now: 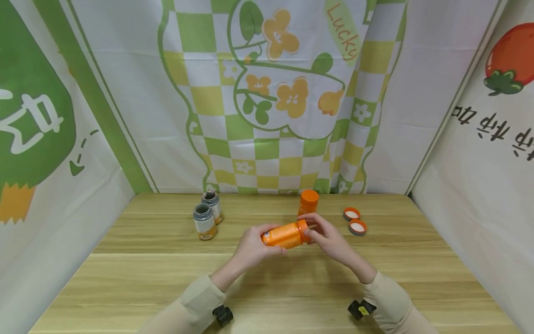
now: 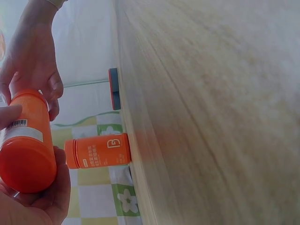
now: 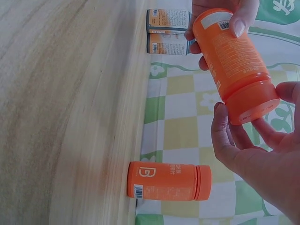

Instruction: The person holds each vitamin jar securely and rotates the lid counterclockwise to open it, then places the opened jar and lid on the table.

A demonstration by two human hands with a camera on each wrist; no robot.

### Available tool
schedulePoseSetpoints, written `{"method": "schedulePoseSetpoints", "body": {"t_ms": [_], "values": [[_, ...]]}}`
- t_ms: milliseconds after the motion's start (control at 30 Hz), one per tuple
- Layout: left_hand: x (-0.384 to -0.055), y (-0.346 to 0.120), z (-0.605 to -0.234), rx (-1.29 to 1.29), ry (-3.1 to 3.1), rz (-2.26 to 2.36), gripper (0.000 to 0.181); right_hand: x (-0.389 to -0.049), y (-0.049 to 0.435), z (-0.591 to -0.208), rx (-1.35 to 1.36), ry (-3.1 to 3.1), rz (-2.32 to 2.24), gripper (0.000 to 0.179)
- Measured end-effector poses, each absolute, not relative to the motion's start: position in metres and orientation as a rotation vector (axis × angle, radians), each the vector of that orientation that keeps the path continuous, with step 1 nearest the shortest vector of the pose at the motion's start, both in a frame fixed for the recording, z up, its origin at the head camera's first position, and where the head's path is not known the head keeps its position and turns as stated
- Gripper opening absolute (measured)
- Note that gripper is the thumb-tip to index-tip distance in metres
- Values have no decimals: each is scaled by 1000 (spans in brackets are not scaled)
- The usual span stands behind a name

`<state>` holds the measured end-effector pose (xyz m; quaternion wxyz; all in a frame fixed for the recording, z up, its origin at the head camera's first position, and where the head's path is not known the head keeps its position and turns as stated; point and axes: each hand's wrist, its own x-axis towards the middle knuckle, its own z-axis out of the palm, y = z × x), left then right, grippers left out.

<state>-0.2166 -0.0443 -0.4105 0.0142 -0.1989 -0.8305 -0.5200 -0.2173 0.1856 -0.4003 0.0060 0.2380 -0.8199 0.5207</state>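
Observation:
An orange pill bottle [image 1: 283,235] with an orange screw cap [image 3: 253,101] is held tilted on its side above the table. My left hand [image 1: 256,246] grips it round the body near the base, thumb on one side and fingers on the other. At the other end, my right hand [image 1: 333,240] has its thumb and fingertips around the rim of the cap, which sits on the bottle's neck. A second, similar orange bottle [image 2: 101,151] stands upright on the table behind, its cap on.
On the left of the wooden table [image 1: 167,278] stand two lidless grey-and-orange jars, the near jar [image 1: 205,227] and the far jar [image 1: 217,213]. Two round lids, a far lid [image 1: 352,214] and a near lid [image 1: 357,228], lie inside-up at the right. A checkered curtain [image 1: 267,157] hangs behind.

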Motion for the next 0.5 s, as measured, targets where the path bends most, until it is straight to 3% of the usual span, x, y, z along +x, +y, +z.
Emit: {"method": "schedulePoseSetpoints", "body": {"t_ms": [500], "values": [[-218, -47, -413, -633, -2603, -1722, 51, -215, 190, -397, 936, -2448, 1754, 37]]}}
